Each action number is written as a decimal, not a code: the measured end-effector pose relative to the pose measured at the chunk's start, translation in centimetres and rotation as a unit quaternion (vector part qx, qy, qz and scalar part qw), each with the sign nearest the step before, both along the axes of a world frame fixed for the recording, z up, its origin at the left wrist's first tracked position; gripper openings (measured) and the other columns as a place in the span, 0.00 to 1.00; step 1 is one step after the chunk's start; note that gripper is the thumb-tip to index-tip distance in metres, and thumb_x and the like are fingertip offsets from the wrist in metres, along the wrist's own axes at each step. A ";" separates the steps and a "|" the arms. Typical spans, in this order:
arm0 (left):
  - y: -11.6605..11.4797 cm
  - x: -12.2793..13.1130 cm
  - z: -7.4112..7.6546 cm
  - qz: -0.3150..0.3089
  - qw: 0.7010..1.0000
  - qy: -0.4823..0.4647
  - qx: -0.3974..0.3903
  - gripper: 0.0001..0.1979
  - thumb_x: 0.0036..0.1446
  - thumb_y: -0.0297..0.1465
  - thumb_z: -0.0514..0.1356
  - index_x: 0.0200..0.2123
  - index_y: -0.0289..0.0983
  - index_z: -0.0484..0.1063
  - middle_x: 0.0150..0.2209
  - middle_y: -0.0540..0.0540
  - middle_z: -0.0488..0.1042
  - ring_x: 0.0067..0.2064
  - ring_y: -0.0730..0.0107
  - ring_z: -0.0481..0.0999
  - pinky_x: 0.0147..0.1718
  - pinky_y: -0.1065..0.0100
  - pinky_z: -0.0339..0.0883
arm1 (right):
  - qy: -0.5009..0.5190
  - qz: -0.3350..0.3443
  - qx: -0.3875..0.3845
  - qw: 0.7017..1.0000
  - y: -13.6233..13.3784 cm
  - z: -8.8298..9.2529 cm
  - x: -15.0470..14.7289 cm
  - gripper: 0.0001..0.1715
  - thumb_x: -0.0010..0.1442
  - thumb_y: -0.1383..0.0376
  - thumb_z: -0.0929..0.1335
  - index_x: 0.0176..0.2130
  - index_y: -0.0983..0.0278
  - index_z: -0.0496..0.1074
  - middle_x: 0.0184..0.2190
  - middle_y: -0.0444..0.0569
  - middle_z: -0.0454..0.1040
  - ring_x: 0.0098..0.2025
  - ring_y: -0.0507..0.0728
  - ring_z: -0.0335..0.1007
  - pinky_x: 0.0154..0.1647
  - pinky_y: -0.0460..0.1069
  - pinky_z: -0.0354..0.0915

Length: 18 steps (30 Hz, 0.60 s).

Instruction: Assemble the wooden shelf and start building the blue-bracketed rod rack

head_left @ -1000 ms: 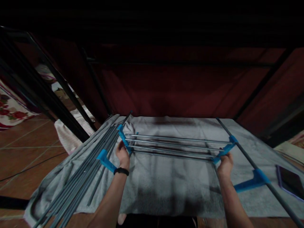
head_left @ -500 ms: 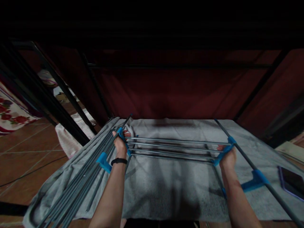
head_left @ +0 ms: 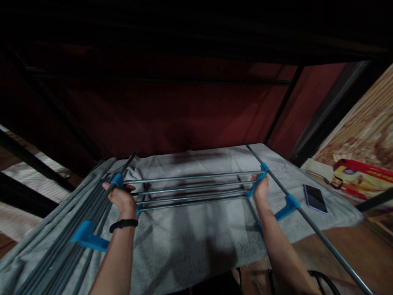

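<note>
A rack frame of grey metal tubes (head_left: 196,178) with blue plastic connectors spans the space between my hands. My left hand (head_left: 123,201) is closed around the left side, at a blue connector (head_left: 117,179) and its tube. On the opposite side, my right hand (head_left: 260,189) grips another blue connector (head_left: 264,167), its fingers partly hidden behind it. Several parallel tubes run between the two sides. Nearer to me sit a lower left connector (head_left: 86,234) and a lower right connector (head_left: 287,206), the latter on a long side tube (head_left: 325,241).
Beneath the frame lies a grey blanket (head_left: 184,246). Several loose metal tubes (head_left: 58,250) lie together at the left. A phone (head_left: 315,198) rests on the blanket at right, near a red and yellow package (head_left: 362,178). Dark posts (head_left: 284,104) and a dark red panel (head_left: 178,119) stand behind.
My view has turned to the right, bringing the package and more floor into sight. Both hands keep their hold on the rack frame, which appears further left and slightly slanted.
</note>
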<state>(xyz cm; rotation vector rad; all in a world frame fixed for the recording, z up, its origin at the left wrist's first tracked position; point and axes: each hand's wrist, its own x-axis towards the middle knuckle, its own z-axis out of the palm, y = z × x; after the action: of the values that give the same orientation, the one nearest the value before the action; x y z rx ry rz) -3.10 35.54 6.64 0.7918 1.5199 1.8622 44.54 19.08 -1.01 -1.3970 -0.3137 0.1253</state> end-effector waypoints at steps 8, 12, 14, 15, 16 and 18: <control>-0.1 -0.6 0.1 -0.031 0.998 -0.038 0.041 0.30 0.61 0.53 0.40 0.23 0.37 0.63 0.17 0.52 0.63 0.16 0.75 0.61 0.16 0.70 0.55 | -0.010 -0.021 -0.035 0.999 -0.2 -0.3 -0.3 0.17 0.55 0.59 0.58 0.26 0.64 0.69 0.22 0.46 0.69 0.27 0.55 0.64 0.34 0.51 0.61; -0.1 -1.3 -0.1 -0.061 0.993 -0.093 0.049 0.28 0.59 0.53 0.47 0.25 0.35 0.67 0.20 0.49 0.68 0.18 0.76 0.62 0.17 0.71 0.58 | 0.010 -0.022 -0.054 0.998 -0.1 -0.7 0.0 0.19 0.55 0.58 0.57 0.26 0.65 0.69 0.21 0.47 0.68 0.26 0.56 0.65 0.32 0.51 0.61; -0.2 -1.6 -0.3 -0.082 0.986 -0.128 0.069 0.27 0.58 0.52 0.50 0.29 0.33 0.70 0.24 0.48 0.72 0.19 0.77 0.63 0.18 0.73 0.57 | 0.015 -0.020 -0.054 0.998 0.0 -0.8 0.1 0.19 0.55 0.58 0.56 0.25 0.65 0.68 0.21 0.46 0.68 0.26 0.55 0.65 0.31 0.51 0.61; -0.2 -1.7 -0.4 -0.092 0.982 -0.144 0.081 0.27 0.58 0.52 0.51 0.31 0.33 0.71 0.25 0.48 0.73 0.19 0.78 0.63 0.18 0.73 0.56 | 0.013 -0.020 -0.051 0.998 0.1 -0.8 0.2 0.19 0.55 0.58 0.56 0.25 0.65 0.68 0.20 0.46 0.68 0.25 0.55 0.65 0.31 0.51 0.61; -0.3 -1.8 -0.5 -0.102 0.978 -0.157 0.094 0.27 0.57 0.52 0.52 0.33 0.32 0.72 0.26 0.48 0.74 0.19 0.79 0.63 0.18 0.73 0.56 | 0.009 -0.022 -0.051 0.998 0.0 -0.8 0.2 0.19 0.55 0.58 0.56 0.25 0.64 0.68 0.20 0.46 0.68 0.25 0.55 0.65 0.31 0.50 0.62; -0.5 -1.9 -0.8 -0.112 0.971 -0.173 0.120 0.27 0.56 0.52 0.53 0.34 0.32 0.72 0.27 0.49 0.73 0.20 0.79 0.62 0.19 0.73 0.56 | 0.000 -0.021 -0.059 0.998 0.0 -0.7 0.2 0.18 0.55 0.58 0.57 0.24 0.64 0.68 0.20 0.45 0.68 0.25 0.54 0.65 0.31 0.50 0.62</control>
<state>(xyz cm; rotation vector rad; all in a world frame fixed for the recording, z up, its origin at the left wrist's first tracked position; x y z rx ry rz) -5.04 35.07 5.88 0.6687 0.9625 1.9145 44.73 19.07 -1.71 -1.5189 -0.2803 0.1099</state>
